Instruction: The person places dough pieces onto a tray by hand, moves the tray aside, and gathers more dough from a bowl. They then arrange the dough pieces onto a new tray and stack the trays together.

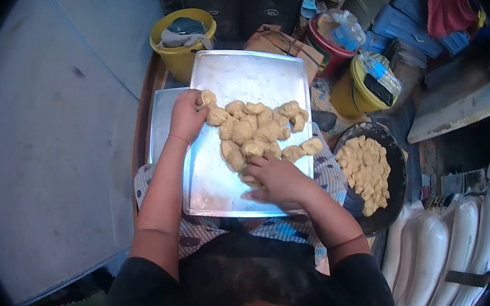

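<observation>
A metal baking tray [249,70] lies across my lap with a heap of yellowish dough pieces [248,128] on its middle. At the tray's left edge, my left hand [188,116] pinches a small dough piece [208,98] between thumb and fingers. My right hand [277,178] is at the near side of the heap, its curled fingers gripping a lump of dough partly hidden beneath them. A few pieces reach the right rim, one of them a loose dough lump [312,146].
A dark round pan [400,167] of many small dough pieces stands at the right. Another metal tray [161,111] shows under the left side. Yellow buckets [180,62] and a red bucket [330,56] are behind; packed white bags [431,247] stand lower right.
</observation>
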`<move>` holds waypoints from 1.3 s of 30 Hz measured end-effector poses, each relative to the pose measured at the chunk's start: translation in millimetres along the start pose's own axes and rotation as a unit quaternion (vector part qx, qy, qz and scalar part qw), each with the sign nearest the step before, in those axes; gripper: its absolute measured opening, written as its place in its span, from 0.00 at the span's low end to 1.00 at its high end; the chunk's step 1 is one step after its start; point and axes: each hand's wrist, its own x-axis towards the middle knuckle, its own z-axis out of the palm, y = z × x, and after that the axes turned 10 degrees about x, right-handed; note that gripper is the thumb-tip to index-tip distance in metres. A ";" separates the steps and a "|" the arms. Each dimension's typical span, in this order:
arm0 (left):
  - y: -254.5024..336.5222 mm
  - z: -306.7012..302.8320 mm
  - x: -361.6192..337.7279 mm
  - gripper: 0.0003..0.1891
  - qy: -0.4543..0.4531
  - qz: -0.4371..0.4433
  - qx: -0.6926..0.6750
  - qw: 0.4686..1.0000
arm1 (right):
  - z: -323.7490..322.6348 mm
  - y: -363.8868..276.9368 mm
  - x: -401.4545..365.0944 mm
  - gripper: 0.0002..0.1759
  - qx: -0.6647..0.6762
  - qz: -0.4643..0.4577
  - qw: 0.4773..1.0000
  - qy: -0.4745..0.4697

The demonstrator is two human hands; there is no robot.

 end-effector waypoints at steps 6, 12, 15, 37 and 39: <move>-1.5 12.4 36.1 0.15 0.064 -0.064 -0.107 0.990 | -60.9 37.9 96.0 0.23 -0.033 0.025 0.988 0.147; -6.3 22.9 69.8 0.15 0.047 -0.023 -0.065 0.997 | -83.5 102.3 172.4 0.20 0.162 0.073 0.978 0.109; -1.9 37.4 83.2 0.14 0.083 -0.028 -0.060 0.994 | -95.2 110.7 198.1 0.20 0.144 0.130 0.950 0.246; 23.7 67.8 108.7 0.14 -0.014 0.185 0.144 0.972 | -114.1 109.1 78.9 0.20 0.057 0.011 0.974 0.217; 22.4 71.8 112.6 0.15 -0.010 0.212 0.158 0.964 | -111.8 117.8 47.4 0.20 0.075 -0.022 0.986 0.150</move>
